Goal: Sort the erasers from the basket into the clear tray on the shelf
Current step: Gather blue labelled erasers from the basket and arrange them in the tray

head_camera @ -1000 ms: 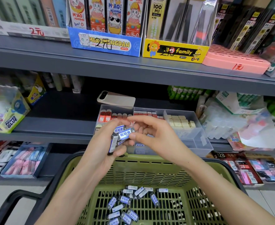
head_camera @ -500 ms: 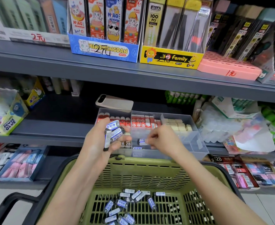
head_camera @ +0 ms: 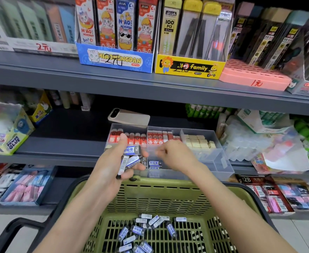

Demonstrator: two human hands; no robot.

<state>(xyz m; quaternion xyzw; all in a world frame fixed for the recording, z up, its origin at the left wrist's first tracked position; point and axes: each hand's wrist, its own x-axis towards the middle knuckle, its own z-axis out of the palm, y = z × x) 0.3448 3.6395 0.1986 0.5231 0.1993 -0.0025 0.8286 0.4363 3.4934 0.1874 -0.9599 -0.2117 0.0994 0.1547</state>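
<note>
Three grey metal shelves (head_camera: 150,84) packed with stationery fill the view. On the middle one sits the clear tray (head_camera: 221,161), with a phone (head_camera: 130,116) lying just behind it. The tray's back compartments hold upright red-wrapped pieces (head_camera: 137,138) at left and middle and cream blocks (head_camera: 199,141) at right. A front compartment holds blue-and-white erasers (head_camera: 154,163) lying flat, long axis left to right. Below the hands is a green basket (head_camera: 168,194) with more such erasers scattered on its bottom, pointing every way. The left hand (head_camera: 111,167) grips a bunch of them at the tray's front left, the top one crosswise and the others slanting. The right hand (head_camera: 175,156) hovers over the tray with its fingers curled, and blur hides whether they pinch anything.
</note>
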